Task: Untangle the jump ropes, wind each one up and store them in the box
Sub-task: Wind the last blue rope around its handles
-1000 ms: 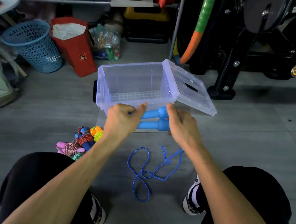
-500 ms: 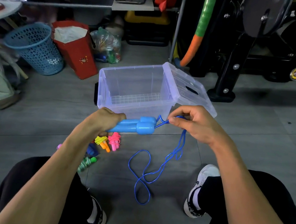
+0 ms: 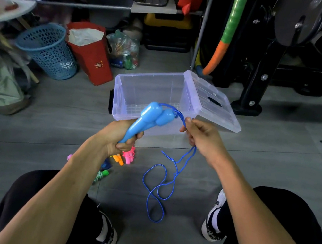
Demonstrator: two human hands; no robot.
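A person crouched on a grey tiled floor (image 3: 274, 157) starts winding a blue jump rope, knees and white sneakers framing the near edge of the scene. The rope's blue cord (image 3: 160, 185) lies in loose loops on the floor between the feet, one run rising to the right hand (image 3: 201, 137), whose grip pinches the cord just below the handles. The left hand (image 3: 119, 137) holds a closed grip around the lower ends of the two blue handles (image 3: 150, 116), which now tilt upward and away, their rounded tops over the near wall of the box; half a second ago they lay level and lower, and a second ago both hands were on them side by side. The right hand has slid off the handles onto the cord, a sign that the untangling of this rope looks finished and the wrapping is likely about to start. Under the left wrist, the remaining ropes (image 3: 118, 159), pink, orange and green, sit in a heap on the floor, apparently not yet sorted. Beyond the hands, the clear plastic box (image 3: 123, 88) stands with nothing in it, its lid (image 3: 219, 107) hinged open to the right. Farther off to the left are a blue mesh basket (image 3: 48, 51) and a red paper bag (image 3: 90, 59).
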